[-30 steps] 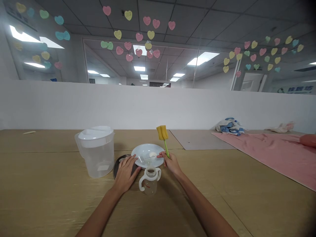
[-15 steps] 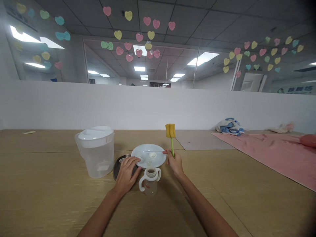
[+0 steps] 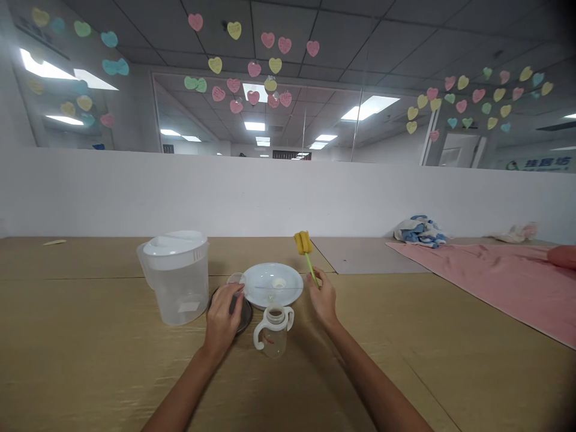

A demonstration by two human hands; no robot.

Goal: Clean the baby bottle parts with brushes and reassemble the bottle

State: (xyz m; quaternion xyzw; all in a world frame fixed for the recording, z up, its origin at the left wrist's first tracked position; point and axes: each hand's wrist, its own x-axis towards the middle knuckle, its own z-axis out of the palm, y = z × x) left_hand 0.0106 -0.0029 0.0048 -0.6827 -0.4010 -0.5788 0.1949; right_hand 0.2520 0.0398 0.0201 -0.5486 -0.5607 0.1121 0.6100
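My left hand [image 3: 222, 318] has its fingers closed on a clear plastic cap [image 3: 236, 278], above a dark round dish [image 3: 246, 315] that it partly covers. My right hand [image 3: 324, 300] grips the thin green handle of a sponge brush [image 3: 303, 243], whose yellow head points up. Between the hands stands an open baby bottle [image 3: 274, 345] with a white two-handled collar. Behind it sits a pale plate [image 3: 294, 294] with a white ring [image 3: 279, 282] on it. A small clear piece, perhaps a nipple [image 3: 270, 297], shows at the plate's front.
A lidded translucent pitcher [image 3: 180, 288] stands on the left. At the back right lies a crumpled blue and white cloth [image 3: 418, 231], beside a pink cloth [image 3: 486, 270] spread over the table. A white wall [image 3: 288, 192] with windows above it closes off the far side.
My left hand has moved left, off the plate, with the clear cap now in its fingers. The sponge brush in my right hand has tilted to the left.
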